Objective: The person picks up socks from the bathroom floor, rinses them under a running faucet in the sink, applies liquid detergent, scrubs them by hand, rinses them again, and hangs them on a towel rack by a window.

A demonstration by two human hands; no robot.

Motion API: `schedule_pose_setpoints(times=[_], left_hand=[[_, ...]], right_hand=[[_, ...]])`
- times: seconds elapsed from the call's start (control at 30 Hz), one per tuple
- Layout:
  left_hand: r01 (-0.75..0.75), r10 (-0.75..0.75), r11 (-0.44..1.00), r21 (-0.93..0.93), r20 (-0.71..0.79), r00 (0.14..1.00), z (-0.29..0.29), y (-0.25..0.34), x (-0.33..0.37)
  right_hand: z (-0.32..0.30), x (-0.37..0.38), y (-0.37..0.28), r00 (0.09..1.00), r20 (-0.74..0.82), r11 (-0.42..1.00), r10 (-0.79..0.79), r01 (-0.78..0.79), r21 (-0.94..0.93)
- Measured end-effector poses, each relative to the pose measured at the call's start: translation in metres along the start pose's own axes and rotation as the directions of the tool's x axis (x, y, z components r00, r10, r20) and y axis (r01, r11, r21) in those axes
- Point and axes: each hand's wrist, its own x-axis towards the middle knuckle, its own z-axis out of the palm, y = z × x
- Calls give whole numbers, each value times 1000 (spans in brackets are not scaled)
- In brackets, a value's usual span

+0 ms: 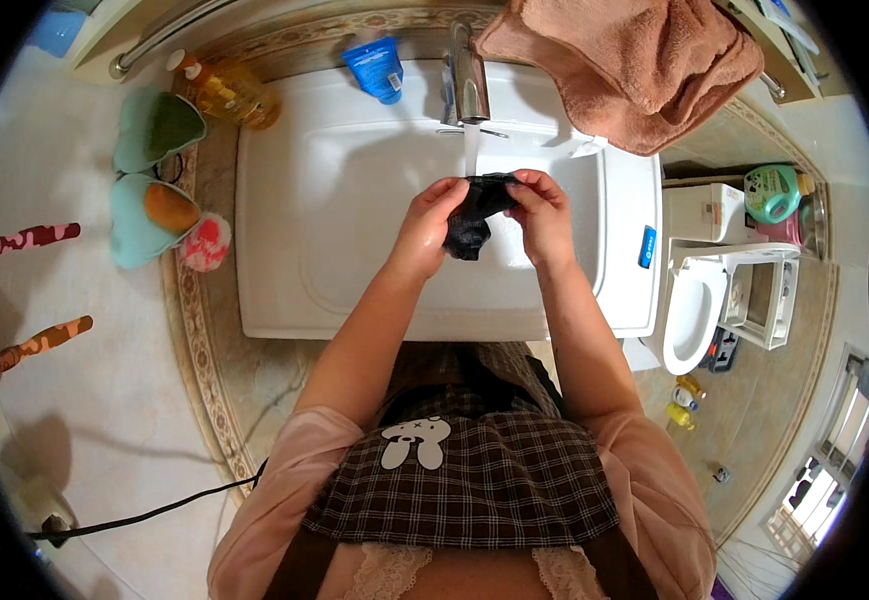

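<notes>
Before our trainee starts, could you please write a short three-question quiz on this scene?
1. True or false: only the left hand touches the black cloth above the washbasin.
2. What colour is the tube just left of the tap?
3. Seen in the picture, where is the brown towel relative to the tap?
A) To its left
B) To its right
C) Directly below it

Key:
1. False; the right hand holds the cloth too.
2. Blue.
3. B, to its right.
</notes>
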Motion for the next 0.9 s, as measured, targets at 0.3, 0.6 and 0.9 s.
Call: schedule_pose_setpoints(times=[0.3, 0.6, 0.9], left_hand=[[-25, 23, 998, 49, 42, 999, 1, -2, 6], [-58, 29, 973, 224, 128, 991, 9, 10, 1], [-179, 341, 595, 784, -45, 939, -6, 4, 18]], right_hand=[[-2, 0, 8, 954, 159, 812, 254, -299, 502], [12, -4, -5, 938, 156, 812, 310, -347, 469], [23, 2, 5, 909, 237, 809, 342, -414, 418]])
